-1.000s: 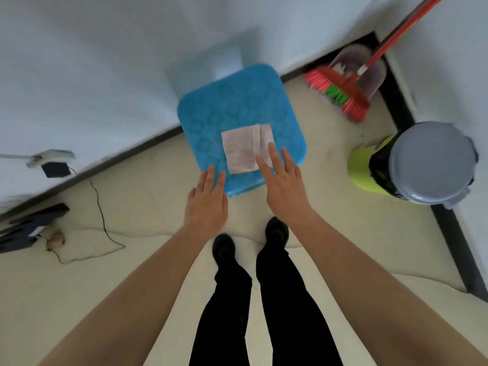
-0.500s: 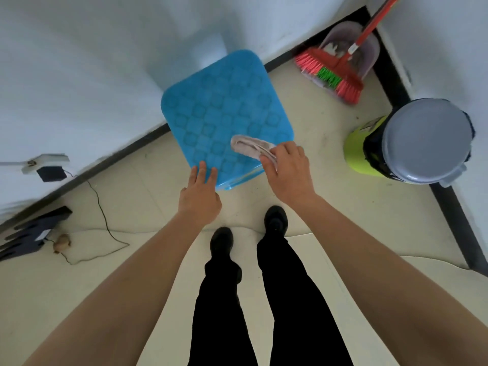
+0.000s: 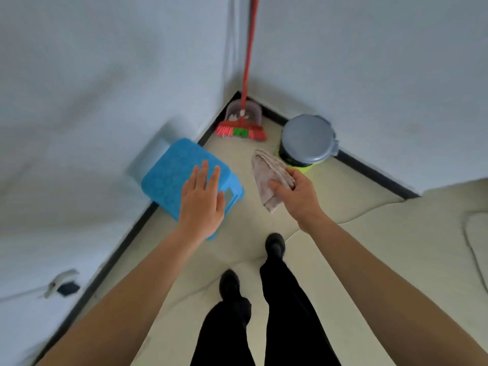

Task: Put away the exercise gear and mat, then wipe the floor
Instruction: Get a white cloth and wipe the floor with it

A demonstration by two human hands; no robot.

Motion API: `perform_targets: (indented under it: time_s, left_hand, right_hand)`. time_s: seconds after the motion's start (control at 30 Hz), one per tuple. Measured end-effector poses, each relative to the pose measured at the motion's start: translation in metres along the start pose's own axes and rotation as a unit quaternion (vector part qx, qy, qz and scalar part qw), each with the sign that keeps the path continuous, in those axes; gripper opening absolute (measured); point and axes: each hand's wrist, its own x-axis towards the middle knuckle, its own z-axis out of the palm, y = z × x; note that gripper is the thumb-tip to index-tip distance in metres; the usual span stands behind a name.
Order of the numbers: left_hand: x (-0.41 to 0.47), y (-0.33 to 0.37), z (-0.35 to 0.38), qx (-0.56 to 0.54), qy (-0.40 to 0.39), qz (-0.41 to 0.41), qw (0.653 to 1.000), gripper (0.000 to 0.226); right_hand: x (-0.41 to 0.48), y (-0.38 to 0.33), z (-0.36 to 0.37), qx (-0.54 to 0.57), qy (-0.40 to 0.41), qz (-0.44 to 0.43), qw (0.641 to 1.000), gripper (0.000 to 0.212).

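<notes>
Cream floor, room corner. Blue stool against the left wall. Grey-lidded green bin by the right wall. Red broom standing in the corner, dustpan behind its bristles. Left hand: fingers straight and together, palm down over the stool's near edge, holding nothing; contact with the stool not clear. Right hand: fingers curled round a folded beige cloth, held in the air above the floor, between stool and bin.

Blue patterned stool, red broom, grey-lidded green bin
</notes>
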Motion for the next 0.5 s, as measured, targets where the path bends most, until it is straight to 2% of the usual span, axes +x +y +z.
perform_targets:
  time_s: [0.1,0.2,0.27,0.37,0.5]
  left_hand:
    - [0.009,0.071,-0.052,0.007,0.023,0.118,0.993,0.059]
    - [0.010,0.161,-0.097,-0.013,0.074,0.231,0.970,0.057]
    - [0.003,0.229,-0.120,-0.016,0.094,0.304,0.948,0.058]
    - [-0.029,0.335,-0.141,-0.011,0.108,0.400,0.910,0.060]
    - [-0.104,0.457,-0.134,-0.008,0.099,0.495,0.863,0.063]
  right_hand:
    - [-0.064,-0.028,-0.066,0.053,0.074,-0.017,0.996,0.022]
    - [-0.132,-0.042,-0.140,0.066,0.164,-0.035,0.984,0.012]
    - [-0.180,-0.046,-0.191,0.072,0.233,-0.043,0.969,0.019]
    - [-0.258,-0.044,-0.269,0.102,0.342,-0.054,0.933,0.037]
    - [-0.370,-0.014,-0.361,0.142,0.458,-0.073,0.875,0.030]
